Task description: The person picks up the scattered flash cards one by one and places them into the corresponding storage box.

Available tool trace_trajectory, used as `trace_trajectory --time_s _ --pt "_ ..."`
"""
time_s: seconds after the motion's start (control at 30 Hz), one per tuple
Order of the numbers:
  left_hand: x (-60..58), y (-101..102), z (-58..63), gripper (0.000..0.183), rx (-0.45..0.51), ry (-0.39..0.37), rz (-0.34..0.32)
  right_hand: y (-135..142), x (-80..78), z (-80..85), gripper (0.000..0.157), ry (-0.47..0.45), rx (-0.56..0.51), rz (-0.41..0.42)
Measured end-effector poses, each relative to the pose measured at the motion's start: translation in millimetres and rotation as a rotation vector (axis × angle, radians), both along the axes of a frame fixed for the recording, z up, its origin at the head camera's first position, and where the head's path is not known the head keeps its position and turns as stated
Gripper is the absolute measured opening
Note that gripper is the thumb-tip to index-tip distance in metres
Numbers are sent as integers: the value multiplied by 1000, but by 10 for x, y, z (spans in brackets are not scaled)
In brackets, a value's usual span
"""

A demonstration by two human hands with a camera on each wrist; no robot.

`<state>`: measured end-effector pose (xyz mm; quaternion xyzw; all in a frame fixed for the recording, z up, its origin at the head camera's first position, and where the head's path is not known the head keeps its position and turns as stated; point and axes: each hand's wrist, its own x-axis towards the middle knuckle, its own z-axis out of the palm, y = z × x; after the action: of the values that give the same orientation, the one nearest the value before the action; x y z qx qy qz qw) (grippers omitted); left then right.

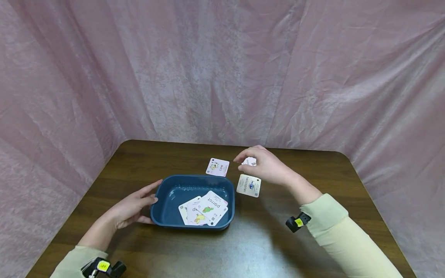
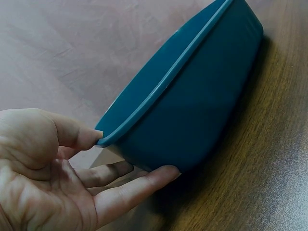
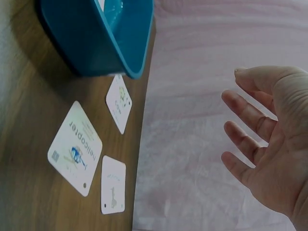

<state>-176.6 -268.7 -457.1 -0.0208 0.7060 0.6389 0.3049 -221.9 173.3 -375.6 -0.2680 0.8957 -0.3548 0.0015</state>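
A blue plastic tub (image 1: 192, 181) stands on the table, and my left hand (image 1: 133, 204) holds its left end. In the left wrist view the thumb lies on the tub's rim (image 2: 144, 103) while fingers reach against the wall low down. Several picture cards lie overlapped inside, a parrot card (image 1: 212, 205) on top. My right hand (image 1: 265, 164) hovers empty to the right of the tub, fingers apart and loosely bent. Below it are a helicopter card (image 3: 76, 148) and a third card (image 3: 113, 185), partly hidden by the hand in the head view. A cow card (image 1: 217, 167) lies behind the tub.
The brown wooden table (image 1: 156, 158) has rounded far corners. Pink cloth (image 1: 208, 77) hangs behind it and along both sides. A small black device with a yellow label (image 1: 298, 222) sits on each wrist.
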Motion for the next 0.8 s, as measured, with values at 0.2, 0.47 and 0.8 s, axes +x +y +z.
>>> trace_trajectory --time_s 0.2,0.47,0.8 --pt "6 -2 -2 67 3 1 0 117 7 -32 20 -7 12 -40" --pt "7 -12 -17 67 23 2 -8 251 0 -139 20 6 54 -86" --pt "2 -28 -26 67 28 7 -13 387 3 -286 21 17 79 -117"
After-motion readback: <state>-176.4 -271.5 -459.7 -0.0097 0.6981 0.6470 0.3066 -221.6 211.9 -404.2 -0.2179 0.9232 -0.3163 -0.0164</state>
